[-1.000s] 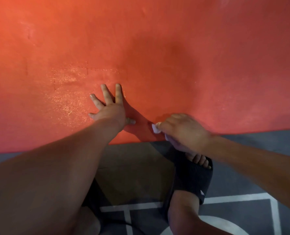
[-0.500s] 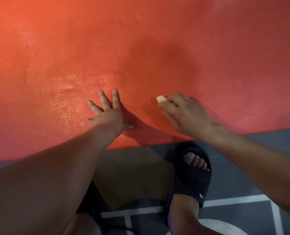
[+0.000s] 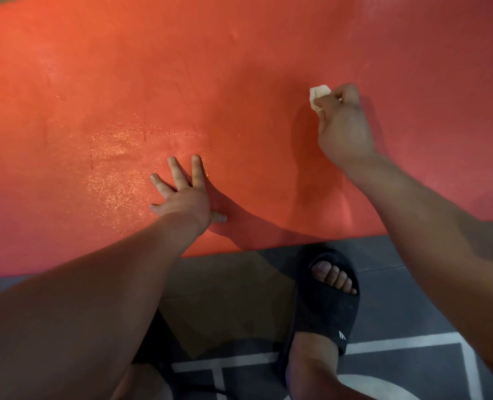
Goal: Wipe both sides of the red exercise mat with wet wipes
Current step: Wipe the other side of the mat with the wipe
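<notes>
Glistening at the left of the red mat (image 3: 239, 67) is a damp patch (image 3: 115, 168), speckled with moisture; the mat itself lies flat on the dark floor (image 3: 398, 284) and fills the upper part of the view. Just right of that sheen the left hand (image 3: 186, 197) presses down on the mat, its fingers (image 3: 197, 171) spread and straight, gripping nothing. It has stayed planted on the same spot over the last second and looks to be bracing the person.

Further right, a small bunched wipe (image 3: 319, 93) shows past the knuckles of the right hand (image 3: 342, 125), whose fingers are curled tight round it. A second ago this hand sat at the mat's near edge, close to the left thumb. It has since swept away from that edge and to the right, well apart from the left hand.

That reads as one stroke carried outward over a part with no shine on it, so the cleaning seems to be spreading rightward from the damp patch. Much of this face looks unwiped, and nothing shows the state of the underside.

Below the right arm a foot in a black slipper (image 3: 326, 307) stands just beside the mat's edge.
</notes>
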Tool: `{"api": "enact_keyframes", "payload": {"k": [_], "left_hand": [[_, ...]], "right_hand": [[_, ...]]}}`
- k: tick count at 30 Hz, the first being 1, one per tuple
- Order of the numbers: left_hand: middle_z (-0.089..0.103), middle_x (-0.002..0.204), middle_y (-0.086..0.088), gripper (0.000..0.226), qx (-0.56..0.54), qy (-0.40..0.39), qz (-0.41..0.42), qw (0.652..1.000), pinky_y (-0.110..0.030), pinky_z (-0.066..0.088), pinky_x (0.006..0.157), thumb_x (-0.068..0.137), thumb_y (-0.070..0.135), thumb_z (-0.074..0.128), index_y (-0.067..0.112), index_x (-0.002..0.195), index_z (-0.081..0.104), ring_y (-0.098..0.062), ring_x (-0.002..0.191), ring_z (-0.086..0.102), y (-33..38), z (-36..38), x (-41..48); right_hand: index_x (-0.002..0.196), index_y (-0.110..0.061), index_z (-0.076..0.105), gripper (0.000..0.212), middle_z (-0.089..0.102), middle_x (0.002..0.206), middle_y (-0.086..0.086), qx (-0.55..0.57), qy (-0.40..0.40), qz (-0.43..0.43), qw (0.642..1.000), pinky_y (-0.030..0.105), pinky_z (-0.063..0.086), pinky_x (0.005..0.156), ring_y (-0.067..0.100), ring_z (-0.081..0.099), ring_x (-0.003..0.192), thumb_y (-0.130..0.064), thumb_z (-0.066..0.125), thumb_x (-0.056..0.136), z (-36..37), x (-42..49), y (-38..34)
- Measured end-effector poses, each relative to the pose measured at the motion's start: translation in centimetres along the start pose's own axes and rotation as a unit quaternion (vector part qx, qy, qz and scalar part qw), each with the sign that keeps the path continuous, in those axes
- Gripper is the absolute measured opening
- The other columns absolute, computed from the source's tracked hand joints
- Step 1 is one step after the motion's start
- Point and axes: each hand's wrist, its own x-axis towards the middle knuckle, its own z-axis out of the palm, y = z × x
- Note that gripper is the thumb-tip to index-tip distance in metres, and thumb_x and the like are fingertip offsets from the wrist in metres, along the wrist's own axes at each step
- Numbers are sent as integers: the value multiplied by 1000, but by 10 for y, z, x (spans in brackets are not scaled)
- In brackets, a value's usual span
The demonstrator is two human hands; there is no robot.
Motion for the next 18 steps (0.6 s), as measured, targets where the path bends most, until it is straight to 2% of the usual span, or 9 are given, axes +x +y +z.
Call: {"api": "enact_keyframes", "payload": {"k": [2, 4, 6, 10, 12, 13, 14, 16, 18], "left_hand": [[-50, 154, -4, 141, 1, -1, -1, 1000, -74, 21, 114, 76, 55, 83, 40, 150, -37, -48, 148, -29, 0, 0, 0], [-51, 154, -3, 141, 1, 1, -4, 1000, -74, 21, 114, 76, 54, 83, 39, 149, -37, -47, 148, -29, 0, -1, 0], [-51, 153, -4, 141, 3, 1, -4, 1000, -74, 21, 114, 77, 54, 82, 39, 149, -38, -48, 148, -29, 0, -1, -1], [-52, 153, -3, 142, 5, 6, -10, 1000, -74, 21, 114, 77, 53, 83, 40, 149, -38, -47, 148, -30, 0, 2, 2], [-52, 153, -3, 143, 5, 11, -13, 1000, -74, 21, 114, 76, 54, 84, 40, 149, -38, -47, 148, -29, 1, 3, 4], [-51, 153, -4, 143, 7, 12, -12, 1000, -74, 21, 114, 75, 54, 84, 40, 149, -38, -48, 148, -29, 1, 3, 4], [-51, 153, -4, 143, 6, 12, -12, 1000, -74, 21, 114, 76, 54, 84, 40, 149, -38, -48, 148, -29, 2, 4, 4], [-52, 153, -4, 142, 7, 10, -14, 1000, -74, 21, 114, 76, 53, 83, 40, 148, -38, -48, 148, -29, 2, 2, 3], [-51, 153, -5, 142, 12, 0, -13, 1000, -73, 23, 114, 76, 54, 84, 39, 148, -38, -49, 148, -28, 2, -2, 1]], "right_hand": [[112, 0, 66, 27, 54, 112, 23, 6, -3, 0, 1000, 45, 53, 83, 40, 61, 89, 2, 47, 93, -4, -3, 0], [103, 0, 65, 23, 58, 99, 26, -4, -25, -51, 998, 48, 54, 73, 43, 61, 84, 6, 48, 89, -10, -14, -5], [104, -3, 64, 23, 59, 94, 24, 10, -71, -116, 991, 46, 53, 69, 43, 61, 80, 2, 49, 86, -9, -43, -16], [127, -9, 58, 36, 63, 105, 14, 24, -219, -264, 939, 42, 55, 68, 35, 63, 83, -5, 60, 91, -1, -141, -36], [133, -9, 56, 42, 62, 115, 12, 36, -277, -297, 913, 40, 56, 79, 33, 63, 94, -8, 61, 91, -12, -159, -33], [133, -9, 56, 41, 62, 116, 12, 31, -284, -291, 913, 39, 54, 83, 33, 63, 98, -9, 63, 92, -19, -154, -29], [131, -8, 58, 40, 63, 114, 13, 18, -266, -282, 921, 37, 53, 80, 35, 64, 96, -6, 66, 91, -21, -144, -21], [126, -5, 63, 42, 64, 100, 19, -24, -174, -233, 956, 37, 57, 64, 37, 66, 77, 3, 70, 86, -24, -110, 0], [121, -7, 65, 31, 58, 91, 20, -52, -80, -163, 982, 40, 56, 54, 35, 60, 67, 0, 66, 90, -35, -73, 11]]}}
